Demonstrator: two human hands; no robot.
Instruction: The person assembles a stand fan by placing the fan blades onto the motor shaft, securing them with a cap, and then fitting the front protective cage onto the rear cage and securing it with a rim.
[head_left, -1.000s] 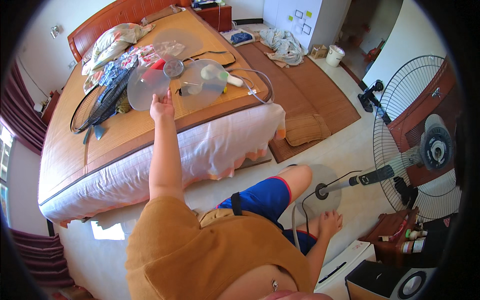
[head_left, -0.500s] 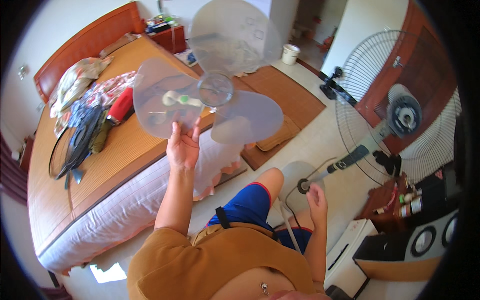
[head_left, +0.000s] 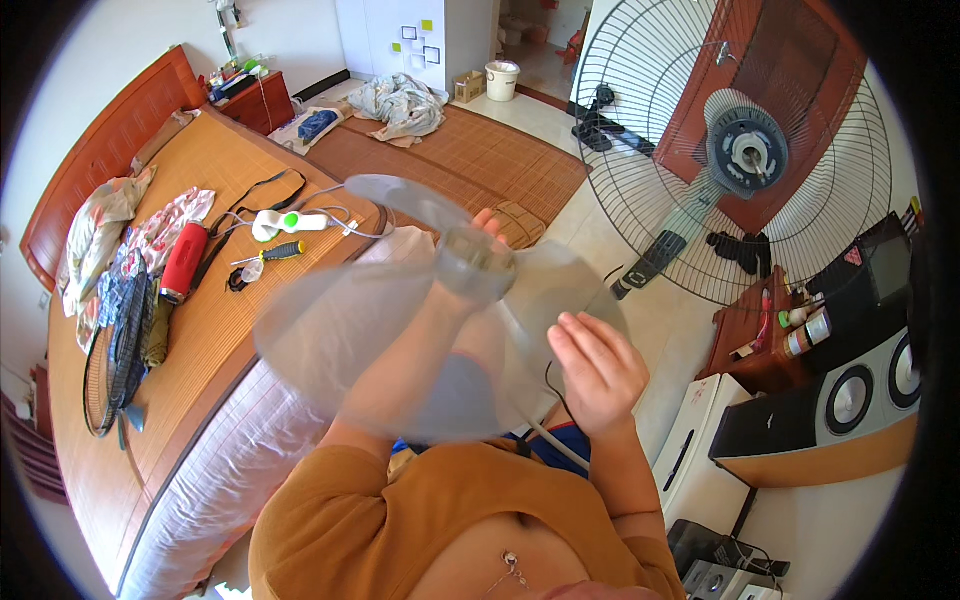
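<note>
A translucent three-bladed fan blade (head_left: 330, 340), somewhat blurred, is raised before my chest. My left hand (head_left: 487, 228) holds it from behind at the hub (head_left: 470, 265), which partly hides that hand. My right hand (head_left: 598, 375) is on the right-hand blade, fingertips on its surface and thumb out of sight. Beyond, at the right, stands a fan with its motor head (head_left: 750, 150) and spindle bare inside an open wire rear guard (head_left: 620, 70). On the bed mat lie a yellow-black screwdriver (head_left: 283, 251), a small clear part (head_left: 250, 273) and a white power strip (head_left: 305, 222).
The bed (head_left: 180, 400) fills the left, with clothes, a red cylinder (head_left: 185, 260) and a black wire guard (head_left: 100, 385). Floor mats (head_left: 530, 180), a white bucket (head_left: 502, 82) and a doorway lie behind. A cabinet (head_left: 690, 420), wooden stand (head_left: 730, 355) and speaker (head_left: 850, 400) are at right.
My left hand has lifted the blade off the bed and drawn it toward my chest, turning it. My right hand has risen from my lap to the blade.
</note>
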